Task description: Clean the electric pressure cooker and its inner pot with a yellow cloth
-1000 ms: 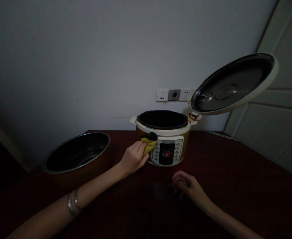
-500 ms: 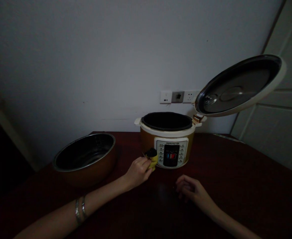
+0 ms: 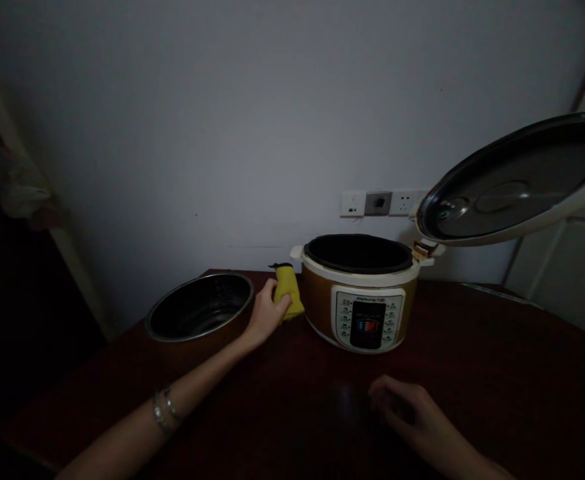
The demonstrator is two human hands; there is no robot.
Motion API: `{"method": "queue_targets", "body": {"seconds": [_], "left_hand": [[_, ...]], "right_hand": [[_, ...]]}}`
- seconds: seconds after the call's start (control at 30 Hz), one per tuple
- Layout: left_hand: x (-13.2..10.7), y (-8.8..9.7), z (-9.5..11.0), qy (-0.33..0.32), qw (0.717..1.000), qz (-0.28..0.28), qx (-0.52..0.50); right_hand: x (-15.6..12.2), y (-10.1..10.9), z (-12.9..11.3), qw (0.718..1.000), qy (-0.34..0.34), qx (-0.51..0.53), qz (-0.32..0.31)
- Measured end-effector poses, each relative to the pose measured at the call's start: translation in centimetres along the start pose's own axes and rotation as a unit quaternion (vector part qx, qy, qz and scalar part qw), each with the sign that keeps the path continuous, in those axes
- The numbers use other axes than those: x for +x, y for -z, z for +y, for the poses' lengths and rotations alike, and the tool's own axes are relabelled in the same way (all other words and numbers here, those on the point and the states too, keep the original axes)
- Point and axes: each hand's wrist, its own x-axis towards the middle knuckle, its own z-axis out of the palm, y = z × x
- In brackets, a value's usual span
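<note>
My left hand [image 3: 267,311] grips a yellow cloth [image 3: 287,293] with a black edge at its top. It holds the cloth upright between the inner pot and the rice cooker. The cooker [image 3: 320,303] is gold and white, with a button panel on its front. Its lid [image 3: 507,193] is raised and tilted to the right. To the left of my hand sits the inner pot [image 3: 172,340], dark inside and brown outside, its right side close to my fingers. My right hand [image 3: 402,407] hangs in front of the cooker, fingers loosely curled with a gap at the thumb, nothing visible in it.
Wall sockets [image 3: 377,203] sit just behind the cooker on the grey wall [image 3: 252,133]. The dark red table [image 3: 292,400] meets that wall. A whitish bag [image 3: 20,183] hangs at the far left, and a pale door [image 3: 567,260] stands behind the lid.
My left hand has moved the cloth from the cooker's lower front up and back along its left side. The view has turned a little left. My right hand stays loosely curled.
</note>
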Motion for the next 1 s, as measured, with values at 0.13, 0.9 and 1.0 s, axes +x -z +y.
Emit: {"method": "queue_targets", "body": {"seconds": [0.13,0.9,1.0], "left_hand": [[3.0,-0.5,-0.2,0.074,0.985,0.085,-0.133],[2.8,-3.9,2.5,-0.130,0.984,0.119,-0.013],[3.0,-3.9,2.9,-0.146,0.982,0.119,-0.008]], "right_hand": [[0.2,1.1,-1.2,0.975,0.155,-0.143,0.070],[6.0,9.7,1.3,0.835,0.236,-0.367,0.335],[6.2,9.2,1.1,0.836,0.238,-0.346,0.353]]}}
